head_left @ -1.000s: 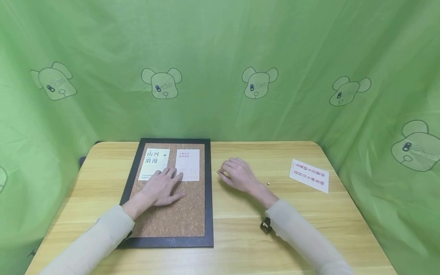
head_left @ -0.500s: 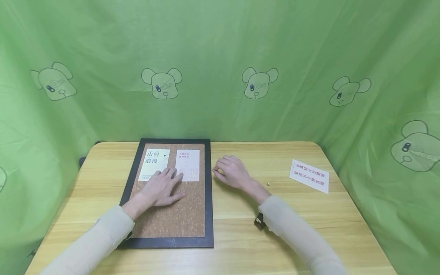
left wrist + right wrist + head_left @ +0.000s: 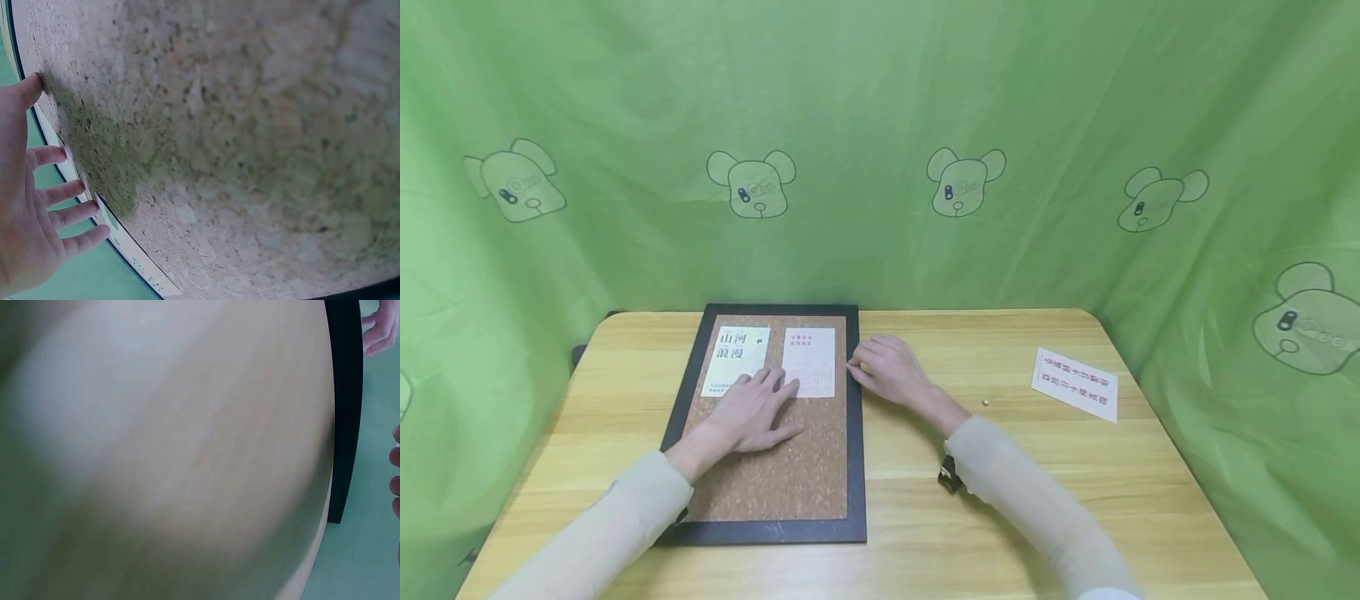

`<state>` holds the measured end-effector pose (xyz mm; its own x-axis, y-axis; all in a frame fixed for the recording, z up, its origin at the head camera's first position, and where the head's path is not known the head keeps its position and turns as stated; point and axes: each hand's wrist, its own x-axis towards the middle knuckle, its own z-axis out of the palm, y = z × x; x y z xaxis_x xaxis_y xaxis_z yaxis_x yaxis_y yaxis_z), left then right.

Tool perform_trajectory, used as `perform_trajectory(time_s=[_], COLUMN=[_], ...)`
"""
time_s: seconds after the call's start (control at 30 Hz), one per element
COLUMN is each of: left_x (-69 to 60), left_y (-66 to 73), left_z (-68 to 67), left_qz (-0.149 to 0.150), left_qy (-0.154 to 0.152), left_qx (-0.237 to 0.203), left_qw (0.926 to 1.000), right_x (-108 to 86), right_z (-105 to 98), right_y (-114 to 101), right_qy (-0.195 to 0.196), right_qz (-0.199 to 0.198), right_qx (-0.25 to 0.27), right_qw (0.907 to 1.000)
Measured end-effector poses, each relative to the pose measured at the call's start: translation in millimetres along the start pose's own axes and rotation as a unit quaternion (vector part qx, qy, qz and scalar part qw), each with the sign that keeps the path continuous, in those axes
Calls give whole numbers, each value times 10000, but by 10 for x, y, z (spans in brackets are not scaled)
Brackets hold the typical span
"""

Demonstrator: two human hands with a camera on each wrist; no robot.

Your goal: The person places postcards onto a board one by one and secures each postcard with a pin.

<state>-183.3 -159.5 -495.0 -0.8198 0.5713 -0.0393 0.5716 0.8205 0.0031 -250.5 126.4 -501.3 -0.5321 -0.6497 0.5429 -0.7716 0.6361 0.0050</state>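
Head view showed the left hand spread wide over the corkboard, a fingertip on the pink card at its half past one. At two o'clock from it, the right hand curled by the corkboard's edge, thumb and forefinger narrowed; whether they held anything, I couldn't tell. That pink card looked thin, light and easily creased, likely best held flat by its margins. A pale card lay at the left hand's eleven; a tiny stud sat at the right hand's four, a loose card at its three.
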Motion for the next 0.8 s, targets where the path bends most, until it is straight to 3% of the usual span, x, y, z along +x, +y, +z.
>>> perform_trajectory(time_s=[0.43, 0.8], left_x=[3, 9], left_y=[-11, -3], left_z=[16, 9], left_qz=[-8, 18], left_qy=[40, 22], left_qx=[32, 69], left_qw=[10000, 10000], right_x=[176, 273], right_z=[138, 224], right_y=[-25, 78], right_qy=[-137, -185], right_qz=[250, 69], right_qx=[-52, -312], right_qw=[9996, 9993])
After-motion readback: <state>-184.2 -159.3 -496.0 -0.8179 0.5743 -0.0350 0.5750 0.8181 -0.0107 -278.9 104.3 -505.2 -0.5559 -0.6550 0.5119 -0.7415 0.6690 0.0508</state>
